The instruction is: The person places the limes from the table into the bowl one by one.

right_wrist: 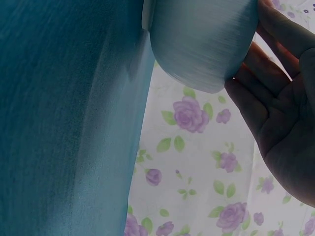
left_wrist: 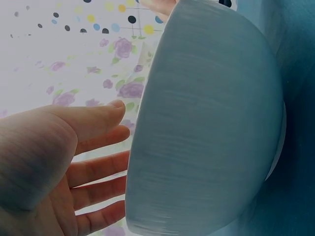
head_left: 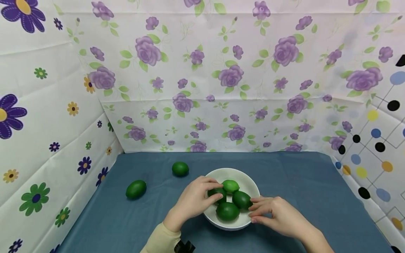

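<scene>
A white bowl (head_left: 229,225) holds several green limes, among them a lighter one (head_left: 230,186) at the back and a dark one (head_left: 227,211) in front. Over its left rim hangs my left hand (head_left: 197,196), thumb and fingers parted above the left lime (head_left: 220,199), partly covering it. The left wrist view shows these fingers (left_wrist: 98,167) loosely extended at the rim, with the bowl's inside hidden. At the opposite rim, my right hand (head_left: 276,214) has its fingertips beside the right lime (head_left: 242,200). Its fingers (right_wrist: 246,103) look relaxed in the right wrist view.
Two more green limes lie on the blue cloth (head_left: 126,225), one (head_left: 136,189) at the left and another (head_left: 180,169) farther back. Flowered and dotted sheets (head_left: 190,123) wall in the back and both sides of the table.
</scene>
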A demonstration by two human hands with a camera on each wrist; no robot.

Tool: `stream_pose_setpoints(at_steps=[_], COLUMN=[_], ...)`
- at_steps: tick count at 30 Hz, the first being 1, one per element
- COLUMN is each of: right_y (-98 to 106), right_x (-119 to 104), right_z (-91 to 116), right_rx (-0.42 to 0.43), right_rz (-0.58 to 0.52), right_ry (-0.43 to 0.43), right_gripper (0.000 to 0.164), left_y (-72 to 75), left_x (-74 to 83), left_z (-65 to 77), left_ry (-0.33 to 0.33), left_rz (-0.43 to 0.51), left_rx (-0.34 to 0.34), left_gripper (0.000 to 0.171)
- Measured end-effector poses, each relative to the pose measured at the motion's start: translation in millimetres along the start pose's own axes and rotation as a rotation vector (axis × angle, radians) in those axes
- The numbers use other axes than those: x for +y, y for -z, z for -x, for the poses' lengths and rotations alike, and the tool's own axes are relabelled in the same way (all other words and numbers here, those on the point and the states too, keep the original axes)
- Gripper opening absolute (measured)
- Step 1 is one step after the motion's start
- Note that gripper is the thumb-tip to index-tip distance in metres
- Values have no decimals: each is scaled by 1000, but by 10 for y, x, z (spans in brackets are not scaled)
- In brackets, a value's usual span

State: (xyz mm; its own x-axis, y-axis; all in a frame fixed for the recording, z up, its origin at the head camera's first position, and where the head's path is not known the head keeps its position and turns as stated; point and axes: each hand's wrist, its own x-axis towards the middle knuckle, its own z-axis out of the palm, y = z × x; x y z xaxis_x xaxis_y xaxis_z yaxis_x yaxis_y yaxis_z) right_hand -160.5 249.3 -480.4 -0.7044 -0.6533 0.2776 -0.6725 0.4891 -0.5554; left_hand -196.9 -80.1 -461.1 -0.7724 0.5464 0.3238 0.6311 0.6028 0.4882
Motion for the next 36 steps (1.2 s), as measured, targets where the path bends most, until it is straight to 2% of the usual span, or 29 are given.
stream_pose_setpoints(at_steps=[23,30,36], right_y=[-3,-9,-14], right_x=[16,22,21], right_z=[13,7,13], right_rx=[8,6,10], right_rz=[-7,-1,-1], right_ry=[11,15,14], right_gripper=[14,14,13], left_y=[126,161,251], left_x=[-99,-138,-219], left_z=[37,67,133], left_ry=[25,40,69], left_rz=[53,32,-9], left_rx=[81,94,116], left_gripper=[33,34,32])
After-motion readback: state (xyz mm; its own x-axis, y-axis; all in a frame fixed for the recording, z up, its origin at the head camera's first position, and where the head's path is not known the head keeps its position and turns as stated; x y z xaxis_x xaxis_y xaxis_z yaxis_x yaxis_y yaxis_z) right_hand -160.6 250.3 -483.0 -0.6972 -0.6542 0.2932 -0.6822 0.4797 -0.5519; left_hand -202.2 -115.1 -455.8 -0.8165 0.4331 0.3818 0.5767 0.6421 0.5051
